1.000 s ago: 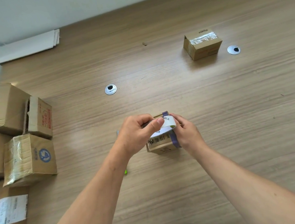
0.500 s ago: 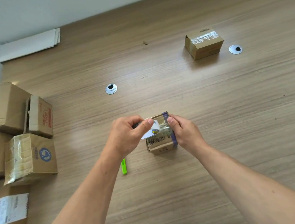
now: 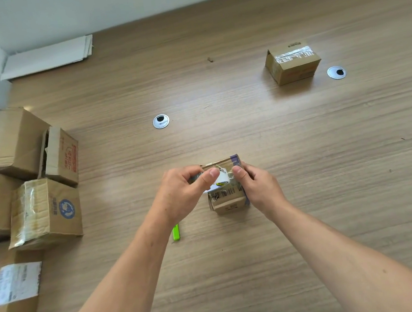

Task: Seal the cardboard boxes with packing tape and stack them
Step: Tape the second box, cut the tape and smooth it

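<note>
A small cardboard box (image 3: 227, 201) with a barcode label and a purple band stands on the wooden table in front of me. My left hand (image 3: 185, 193) grips a roll of packing tape (image 3: 219, 178) over the box's top, thumb on the roll. My right hand (image 3: 259, 188) holds the box's right side, its thumb pressing on the top near the tape. A second box (image 3: 292, 63), sealed with clear tape, sits far right at the back.
Several cardboard boxes (image 3: 43, 212) are piled along the table's left edge. A green utility knife (image 3: 176, 232) lies left of the small box, partly under my left forearm. Two round cable grommets (image 3: 161, 121) are set in the table. A flat white board (image 3: 45, 57) lies at the back left.
My left hand pulled the tape roll left off the box, then came back right over its top. My right thumb stays pressed on the box top.
</note>
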`<action>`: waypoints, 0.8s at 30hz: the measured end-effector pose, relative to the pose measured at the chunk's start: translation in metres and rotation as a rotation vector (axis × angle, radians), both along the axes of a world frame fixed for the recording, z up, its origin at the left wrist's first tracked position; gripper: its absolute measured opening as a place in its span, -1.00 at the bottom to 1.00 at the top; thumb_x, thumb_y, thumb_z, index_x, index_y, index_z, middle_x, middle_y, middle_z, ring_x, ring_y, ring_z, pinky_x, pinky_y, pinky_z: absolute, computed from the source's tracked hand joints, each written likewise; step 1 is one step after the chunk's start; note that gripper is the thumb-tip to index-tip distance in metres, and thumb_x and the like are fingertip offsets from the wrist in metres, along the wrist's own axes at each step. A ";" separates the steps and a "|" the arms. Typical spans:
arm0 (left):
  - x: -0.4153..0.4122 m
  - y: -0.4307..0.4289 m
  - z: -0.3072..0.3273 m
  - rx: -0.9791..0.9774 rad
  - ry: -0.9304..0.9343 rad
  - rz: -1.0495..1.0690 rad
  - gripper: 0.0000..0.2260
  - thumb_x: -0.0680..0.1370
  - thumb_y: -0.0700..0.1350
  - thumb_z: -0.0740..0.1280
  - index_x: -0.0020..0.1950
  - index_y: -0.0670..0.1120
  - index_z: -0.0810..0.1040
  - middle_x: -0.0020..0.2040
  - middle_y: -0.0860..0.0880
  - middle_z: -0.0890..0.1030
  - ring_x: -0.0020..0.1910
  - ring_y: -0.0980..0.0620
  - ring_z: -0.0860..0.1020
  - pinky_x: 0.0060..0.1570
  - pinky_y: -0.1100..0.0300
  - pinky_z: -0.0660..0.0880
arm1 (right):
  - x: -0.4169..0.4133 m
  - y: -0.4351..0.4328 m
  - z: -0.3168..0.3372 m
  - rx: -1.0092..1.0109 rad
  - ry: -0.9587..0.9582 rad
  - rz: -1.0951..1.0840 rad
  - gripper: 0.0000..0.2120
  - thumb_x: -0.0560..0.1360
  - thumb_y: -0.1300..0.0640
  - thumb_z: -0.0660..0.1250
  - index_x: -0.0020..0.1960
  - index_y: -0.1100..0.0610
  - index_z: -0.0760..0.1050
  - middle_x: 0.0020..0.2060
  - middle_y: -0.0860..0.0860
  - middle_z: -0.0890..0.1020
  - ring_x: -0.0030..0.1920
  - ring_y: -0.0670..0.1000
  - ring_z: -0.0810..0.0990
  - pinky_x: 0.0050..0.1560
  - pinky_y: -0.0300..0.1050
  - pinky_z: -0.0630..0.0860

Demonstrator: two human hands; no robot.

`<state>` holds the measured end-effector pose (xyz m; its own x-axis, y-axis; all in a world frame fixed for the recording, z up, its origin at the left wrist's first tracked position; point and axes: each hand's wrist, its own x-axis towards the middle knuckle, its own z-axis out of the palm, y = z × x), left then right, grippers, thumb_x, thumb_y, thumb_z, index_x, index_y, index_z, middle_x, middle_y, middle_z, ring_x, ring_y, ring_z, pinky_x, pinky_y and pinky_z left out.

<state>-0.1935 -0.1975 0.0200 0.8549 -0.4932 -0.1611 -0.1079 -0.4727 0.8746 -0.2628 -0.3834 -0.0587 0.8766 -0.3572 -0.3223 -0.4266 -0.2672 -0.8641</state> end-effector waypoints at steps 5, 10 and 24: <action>0.001 0.005 -0.003 -0.115 0.094 0.035 -0.64 0.47 0.25 0.35 -0.41 0.07 0.55 -0.47 0.13 0.37 -0.38 0.04 0.32 -0.26 0.00 0.38 | 0.001 -0.002 -0.006 0.082 -0.008 -0.029 -0.59 0.53 -0.33 0.22 0.23 -0.18 0.62 -0.02 -0.13 0.74 0.08 -0.03 0.67 0.17 0.09 0.56; 0.004 0.017 -0.008 -0.069 0.038 0.141 -0.55 0.37 0.30 0.37 -0.32 -0.11 0.60 -0.42 -0.03 0.44 -0.40 0.08 0.35 -0.38 0.22 0.28 | 0.002 0.000 -0.009 0.091 -0.020 -0.060 -0.40 0.42 -0.45 0.15 0.23 -0.11 0.63 -0.01 -0.10 0.74 0.08 -0.01 0.67 0.16 0.12 0.57; 0.011 0.044 -0.064 0.072 0.092 0.200 -0.45 0.33 0.37 0.33 -0.34 -0.16 0.54 -0.43 -0.01 0.32 -0.37 0.03 0.30 -0.28 0.12 0.24 | 0.002 -0.004 -0.013 0.174 -0.019 -0.102 -0.40 0.42 -0.43 0.21 0.25 -0.10 0.63 0.04 -0.11 0.73 0.14 -0.04 0.66 0.27 0.10 0.54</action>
